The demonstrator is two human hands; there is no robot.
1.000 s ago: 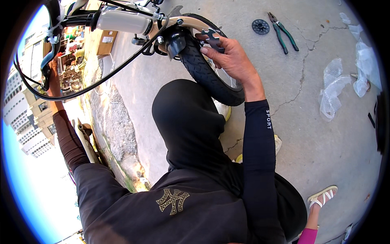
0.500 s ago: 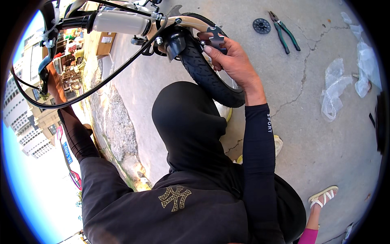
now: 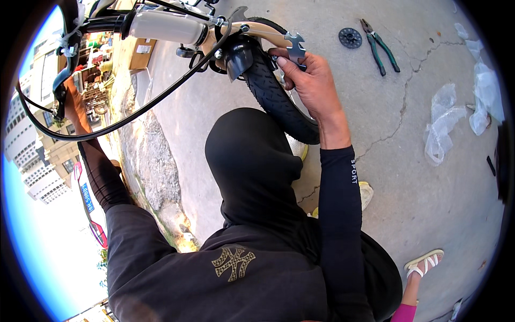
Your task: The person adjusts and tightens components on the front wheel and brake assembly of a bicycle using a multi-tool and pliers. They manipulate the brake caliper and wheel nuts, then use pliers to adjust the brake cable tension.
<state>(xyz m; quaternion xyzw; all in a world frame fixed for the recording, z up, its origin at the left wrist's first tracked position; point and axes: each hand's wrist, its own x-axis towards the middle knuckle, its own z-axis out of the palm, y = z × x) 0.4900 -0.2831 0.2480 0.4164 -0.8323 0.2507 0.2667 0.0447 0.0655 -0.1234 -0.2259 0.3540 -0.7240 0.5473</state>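
Note:
A small bike is tipped across the top of the view, its black front tyre [image 3: 276, 102] below a beige fork or mudguard [image 3: 268, 31]. My right hand [image 3: 314, 83] is closed beside the wheel, holding a flat notched multi-tool wrench [image 3: 295, 47] that sticks up past the fingers. Thumb and forefinger pinch close to the wheel's side; what lies between their tips is too small to make out. At far left, my left hand [image 3: 75, 106] wraps round the handlebar grip [image 3: 61, 85] by the brake lever. A black cable [image 3: 155, 102] loops between handlebar and fork.
Pliers with green handles [image 3: 380, 48] and a round black disc [image 3: 350, 38] lie on the cracked concrete. Clear plastic wrapping [image 3: 444, 126] is scattered at right. Another person's sandalled foot [image 3: 424, 263] stands at lower right. A cardboard box [image 3: 140, 52] sits behind the bike.
The wrench in my right hand has turned, its face now lighter and more upright. The right hand shifted only slightly at the wheel. My left hand stays on the handlebar.

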